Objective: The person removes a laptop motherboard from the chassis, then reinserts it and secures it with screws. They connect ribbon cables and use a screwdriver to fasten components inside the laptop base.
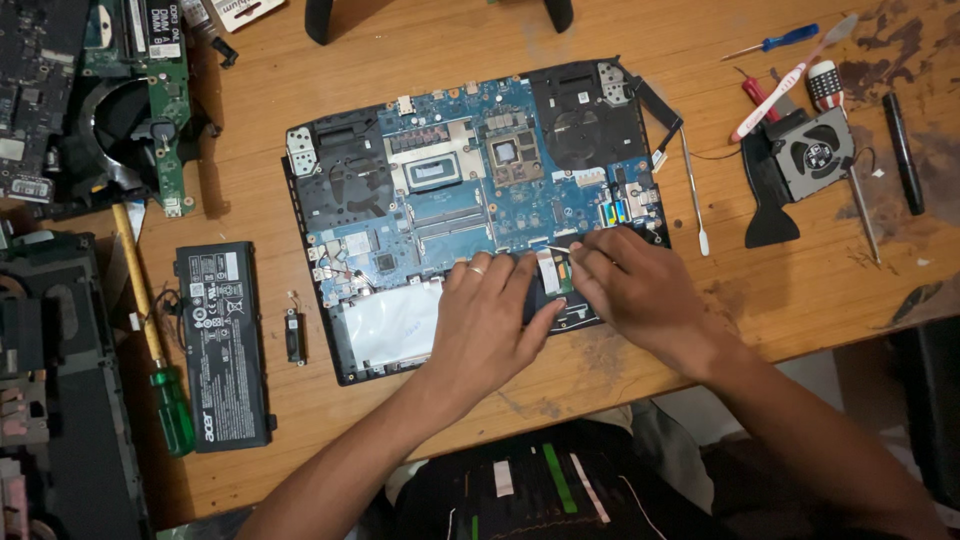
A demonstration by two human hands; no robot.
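Head view, near to far: dark lap at the bottom edge, both forearms reaching up onto the wooden table [420, 60]. Left hand [487, 315] resting flat on the lower edge of the opened laptop base [470, 215], fingers [480, 275] spread and relaxed, gripping nothing, just pressing down beside the pale ribbon cable [547, 268]. Right hand [632, 285] right next to it, fingers [590, 258] pinched together on something thin and light at the board's lower edge, maybe a small tool or the cable tab, too tiny to tell.

Teardown looks well along, judging by the layout: bottom cover gone, blue motherboard [460, 190] fully exposed, battery [222, 345] already out and lying to the left, one fan [812, 152] out and sitting to the right with screwdrivers [772, 42] and a spudger [693, 190]. Board itself still seated in the shell, so cables and screws probably remain.

Hard to make out: connector under the right fingertips covered by the hand, the lower right corner of the base too. Far left, other boards [160, 100] and a dark chassis [60, 400] cut off by the frame; top edge clips a couple of dark objects
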